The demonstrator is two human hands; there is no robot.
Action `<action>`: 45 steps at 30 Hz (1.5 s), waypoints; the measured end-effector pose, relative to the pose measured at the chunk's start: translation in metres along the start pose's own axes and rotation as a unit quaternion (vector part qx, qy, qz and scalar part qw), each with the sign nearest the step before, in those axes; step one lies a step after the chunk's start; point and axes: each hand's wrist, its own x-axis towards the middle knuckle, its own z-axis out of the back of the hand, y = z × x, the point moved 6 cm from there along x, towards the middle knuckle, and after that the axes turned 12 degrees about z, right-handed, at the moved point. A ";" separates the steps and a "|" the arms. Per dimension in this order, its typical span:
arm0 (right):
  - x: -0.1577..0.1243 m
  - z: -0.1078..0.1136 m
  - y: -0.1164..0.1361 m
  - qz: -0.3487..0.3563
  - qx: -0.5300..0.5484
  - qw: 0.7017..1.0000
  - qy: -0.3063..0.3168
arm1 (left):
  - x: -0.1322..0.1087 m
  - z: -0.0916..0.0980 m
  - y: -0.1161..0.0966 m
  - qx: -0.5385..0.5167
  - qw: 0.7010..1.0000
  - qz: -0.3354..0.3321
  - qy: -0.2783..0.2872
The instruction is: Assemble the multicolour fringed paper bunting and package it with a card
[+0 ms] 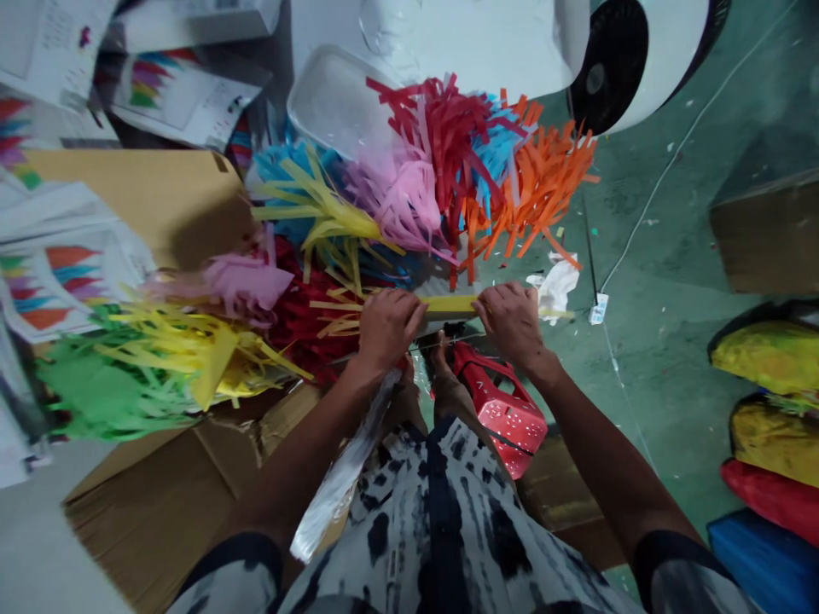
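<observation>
My left hand (387,326) and my right hand (513,319) are both closed on the two ends of a yellow paper strip (451,304), held level between them above my feet. A thin string or wire (441,344) runs just under the strip. Behind the hands lies a heap of fringed paper bunches (441,170) in red, orange, pink, blue and yellow. A clear plastic sleeve (345,473) lies along my left forearm.
A red plastic stool (508,414) stands under my right wrist. Green and yellow fringes (153,358) rest on a cardboard box (159,486) at left. Printed packs (57,281) are stacked far left. Coloured bundles (768,426) sit at right; a white fan (640,60) stands beyond.
</observation>
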 end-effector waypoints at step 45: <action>-0.021 -0.014 0.020 0.080 -0.004 0.994 -0.073 | -0.016 0.025 0.021 0.025 0.993 -0.072 -0.092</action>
